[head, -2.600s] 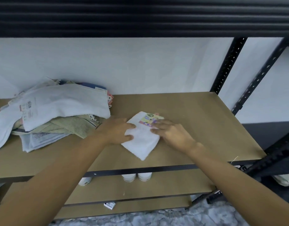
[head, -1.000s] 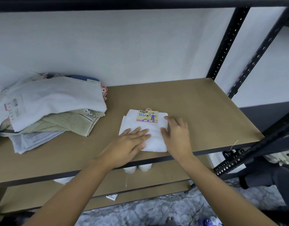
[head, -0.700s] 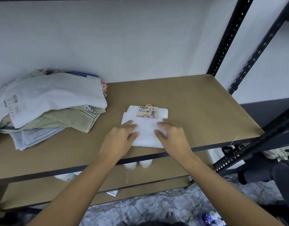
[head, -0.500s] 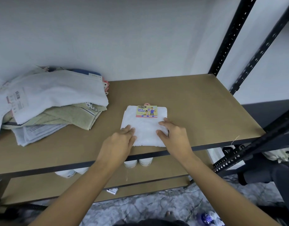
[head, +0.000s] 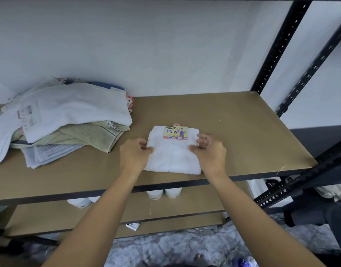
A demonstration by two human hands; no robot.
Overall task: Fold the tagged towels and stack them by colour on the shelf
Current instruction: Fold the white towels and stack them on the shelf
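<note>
Both hands have gone from flat on top to the sides: left hand (head: pixel 136 155) & right hand (head: pixel 209 153) now pinch the edges of the white towel (head: pixel 173 158), which lies folded between them, tag (head: pixel 175 132) just beyond the grip. Fold looks done, prob. a lift next. Brown shelf (head: pixel 242 135) underneath, unfolded pile (head: pixel 73 116) well left of the grip, pale wall (head: pixel 165 54) behind.

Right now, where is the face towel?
Head view: the face towel lies at the shelf front between left hand and right hand, right of the towel pile.
</note>
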